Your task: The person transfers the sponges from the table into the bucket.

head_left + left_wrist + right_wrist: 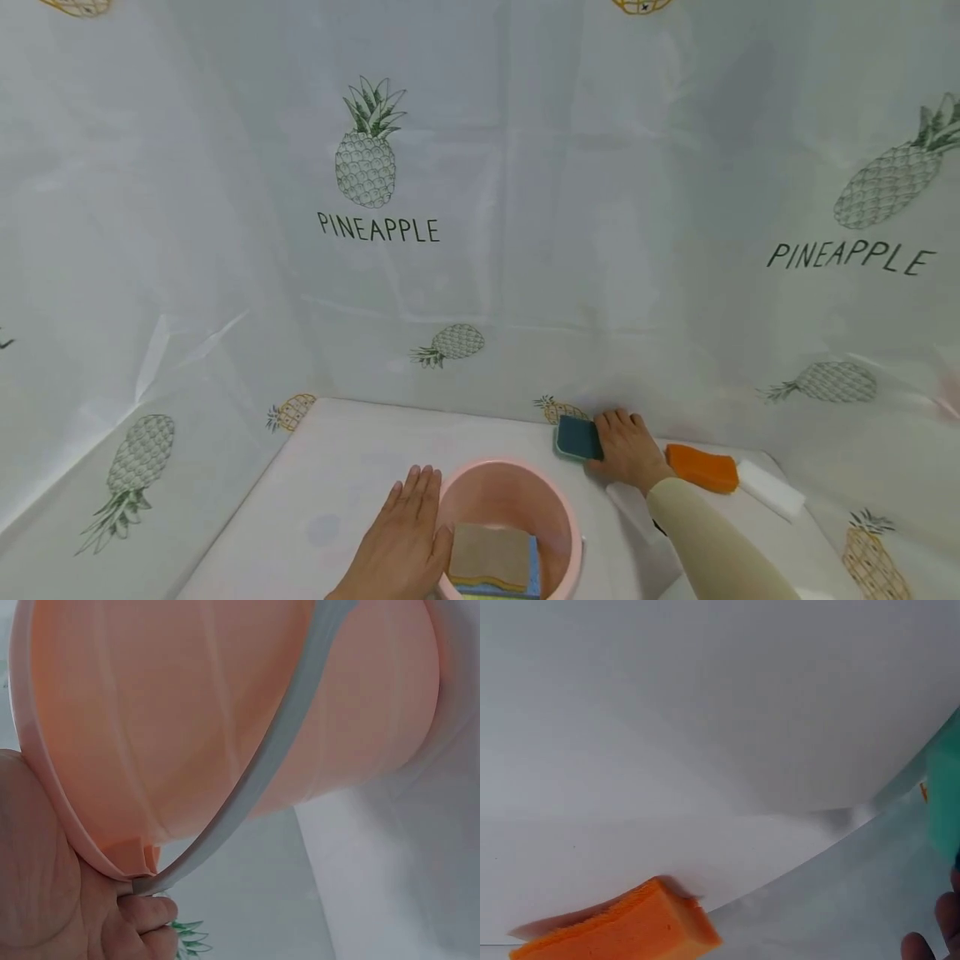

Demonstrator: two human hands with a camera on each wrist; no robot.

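The head view shows a person's left hand (pixel 401 537) lying along the left side of a pink bucket (pixel 543 504), its fingers straight and pressed together, with the thumb at the rim. The right hand (pixel 626 448) is beyond the bucket to the right, near the far edge of the white table (pixel 352 454); it pinches the right end of a dark green sponge (pixel 577 437), the fingers at the far side and the thumb at the near side. The green sponge is outside the bucket, close to the foot of a sheet (pixel 562 292) printed with pineapples. Inside the bucket, a brown sponge (pixel 491 554) lies over a blue sponge (pixel 534 567), with a strip of yellow showing at the bottom. To the right of the right hand lies an orange sponge (pixel 702 468), and just beside that a white block (pixel 771 490). A pale sleeve (pixel 712 542) covers the right forearm. In the left wrist view, a grey handle (pixel 259 769) slants across the bucket's side, and the left hand is against the rim beside the handle's joint; whether the fingers touch the handle cannot be told. The right wrist view shows only some right fingertips, below the green sponge's blurred edge.
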